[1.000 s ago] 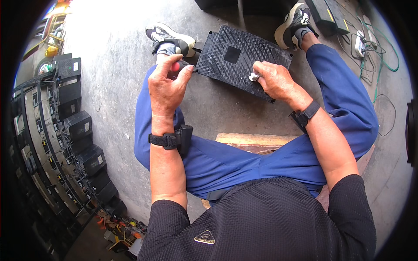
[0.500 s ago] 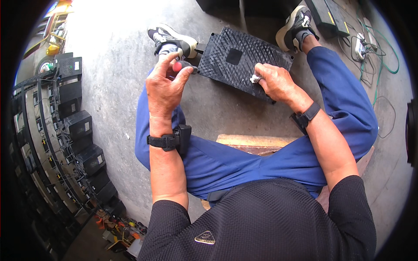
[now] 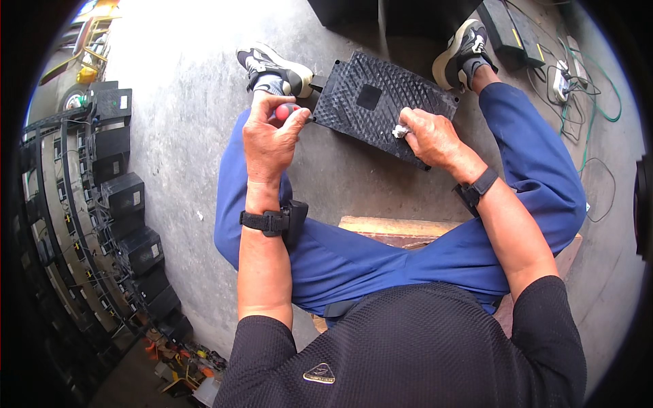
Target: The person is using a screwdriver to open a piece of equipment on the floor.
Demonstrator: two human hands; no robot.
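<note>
Between the thumb and fingers of my left hand (image 3: 271, 143) is a red and black rounded tool handle (image 3: 284, 112); the rest of the tool is hidden. It is held up by the left corner of a black ribbed plastic panel (image 3: 401, 85), which lies tilted on the floor between my feet. A square recess sits in the panel's upper face. My right hand (image 3: 434, 139) is closed over the panel's right part, with a small crumpled white thing (image 3: 400, 130) poking out of its fingers. I cannot make out what that white thing is.
A large black box (image 3: 408, 20) stands beyond the panel. To the right are a black case (image 3: 503, 34), a white power strip (image 3: 560, 83) and tangled cables. Several black boxes (image 3: 121, 194) line a rack at left. Wooden boards (image 3: 388, 228) lie beneath my legs.
My left hand has shifted slightly right and down, and its fingers have closed in around the red and black handle. My right hand stays by the panel with the white thing.
</note>
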